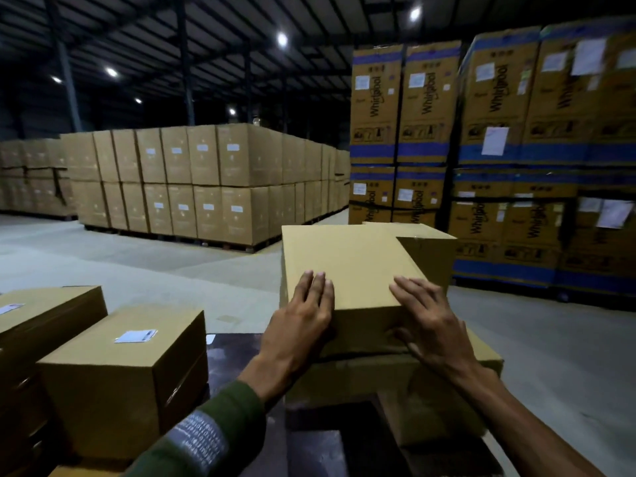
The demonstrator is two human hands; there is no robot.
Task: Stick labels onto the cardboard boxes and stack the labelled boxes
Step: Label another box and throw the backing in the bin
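Observation:
A plain cardboard box [347,259] with no label on its top rests tilted on a lower box [385,376]. My left hand [303,318] grips its near left corner, fingers flat on the top. My right hand [426,318] holds the near right corner, thumb on the front face. Another box [430,253] stands just behind it. To the left, a box [113,370] carries a white label [136,335] on its top. A second labelled box [44,315] sits further left with its label [10,308] at the frame edge.
A dark table surface [234,349] lies between the box groups. Tall pallets of plain cartons [192,184] stand across the grey floor [137,266]. Blue-banded appliance cartons [499,149] rise close behind on the right.

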